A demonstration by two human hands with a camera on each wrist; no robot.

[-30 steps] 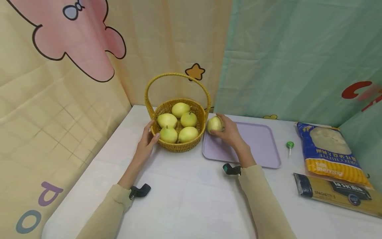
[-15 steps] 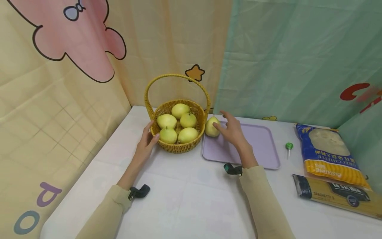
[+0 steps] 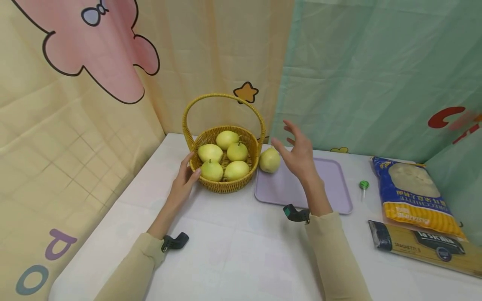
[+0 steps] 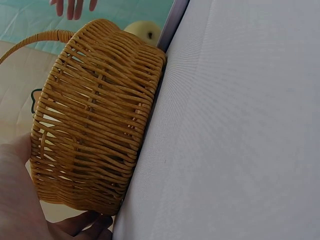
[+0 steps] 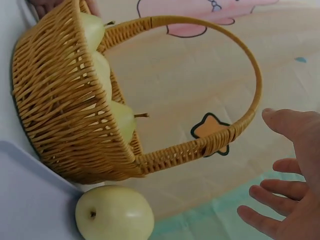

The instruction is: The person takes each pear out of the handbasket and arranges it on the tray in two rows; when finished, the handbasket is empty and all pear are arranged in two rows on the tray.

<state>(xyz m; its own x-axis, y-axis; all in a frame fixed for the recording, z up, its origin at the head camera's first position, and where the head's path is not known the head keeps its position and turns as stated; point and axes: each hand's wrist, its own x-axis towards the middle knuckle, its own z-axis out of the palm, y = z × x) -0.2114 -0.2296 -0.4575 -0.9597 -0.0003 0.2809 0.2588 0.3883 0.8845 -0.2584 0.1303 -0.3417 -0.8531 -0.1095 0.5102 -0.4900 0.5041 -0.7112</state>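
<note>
My left hand [image 3: 182, 177] holds the left side of the yellow woven basket [image 3: 226, 187], its thumb at the front and fingers around the wall; the left wrist view shows the thumb by the rim and fingers lower down. Several yellow-green pears [image 3: 236, 170] lie inside the basket. One more pear [image 3: 270, 160] sits on the left part of the lilac tray [image 3: 331, 200], close to the basket. My right hand [image 3: 299, 154] is raised beside that pear, fingers spread and holding nothing; a gap separates it from the pear in the right wrist view [image 5: 295, 195].
A green lollipop [image 3: 363, 185] lies right of the tray. Further right are a blue and yellow pasta bag [image 3: 412, 188] and a spaghetti pack [image 3: 425, 248]. The basket's tall handle [image 3: 222, 95] arches upward. Patterned curtains [image 3: 241, 50] border the white table [image 3: 233, 246].
My right hand has let go of the pear on the tray and risen up and right, fingers spreading. The pear has tipped slightly and stands there. The left hand stays on the basket.
</note>
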